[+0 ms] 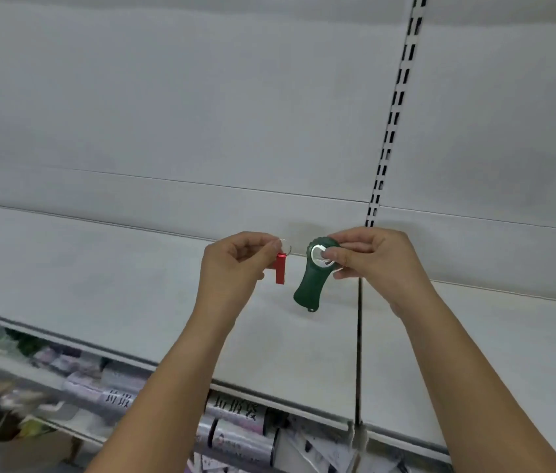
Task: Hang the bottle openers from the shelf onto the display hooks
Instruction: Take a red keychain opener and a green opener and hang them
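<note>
My left hand (pixel 235 268) pinches the metal ring of a small red bottle opener (pixel 280 270), which hangs below my fingertips. My right hand (pixel 375 264) grips the round metal head of a dark green bottle opener (pixel 310 285), whose handle points down and to the left. Both openers are held side by side, apart, above the white shelf (pixel 99 278). No display hook shows in this view.
A slotted upright rail (pixel 393 121) runs up the white back panel. A dark seam (pixel 359 353) splits the shelf boards under my right hand. Below the shelf's front edge lie packaged goods and grey rolls (pixel 235 425).
</note>
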`<control>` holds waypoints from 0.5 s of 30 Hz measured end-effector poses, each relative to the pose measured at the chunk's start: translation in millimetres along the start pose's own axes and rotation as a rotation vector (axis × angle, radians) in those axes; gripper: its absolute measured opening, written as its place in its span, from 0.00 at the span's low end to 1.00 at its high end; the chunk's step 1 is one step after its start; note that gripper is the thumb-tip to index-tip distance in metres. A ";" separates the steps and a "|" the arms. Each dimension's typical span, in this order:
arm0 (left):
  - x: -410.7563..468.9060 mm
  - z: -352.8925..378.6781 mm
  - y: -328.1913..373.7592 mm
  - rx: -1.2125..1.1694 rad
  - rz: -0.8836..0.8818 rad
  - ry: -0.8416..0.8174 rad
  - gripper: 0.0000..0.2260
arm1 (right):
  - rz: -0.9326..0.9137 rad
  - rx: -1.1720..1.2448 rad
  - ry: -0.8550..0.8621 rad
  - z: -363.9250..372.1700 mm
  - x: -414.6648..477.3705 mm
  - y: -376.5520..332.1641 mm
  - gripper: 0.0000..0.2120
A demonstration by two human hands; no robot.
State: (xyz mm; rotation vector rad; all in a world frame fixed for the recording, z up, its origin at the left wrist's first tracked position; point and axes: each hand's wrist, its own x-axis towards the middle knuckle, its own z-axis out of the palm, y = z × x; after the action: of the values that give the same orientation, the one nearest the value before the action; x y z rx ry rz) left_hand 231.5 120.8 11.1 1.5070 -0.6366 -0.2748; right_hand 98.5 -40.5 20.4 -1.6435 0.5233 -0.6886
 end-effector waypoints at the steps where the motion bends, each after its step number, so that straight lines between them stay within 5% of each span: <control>1: -2.8 -13.8 0.5 0.007 0.000 0.040 0.01 | 0.001 0.013 -0.043 12.8 1.0 -2.2 0.08; 10: -32.6 -159.8 -8.8 0.060 -0.027 0.329 0.02 | 0.022 0.000 -0.461 155.0 0.2 -7.1 0.10; 15: -56.2 -258.9 -25.1 0.082 -0.085 0.444 0.02 | 0.044 0.050 -0.530 263.7 -5.7 -12.4 0.10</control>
State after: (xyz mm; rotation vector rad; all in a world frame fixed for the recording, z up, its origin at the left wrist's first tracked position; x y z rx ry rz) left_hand 332.7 365.9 -10.6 1.6086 -0.2325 0.0261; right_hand 276.1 154.1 3.7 -1.6775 0.1556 -0.2110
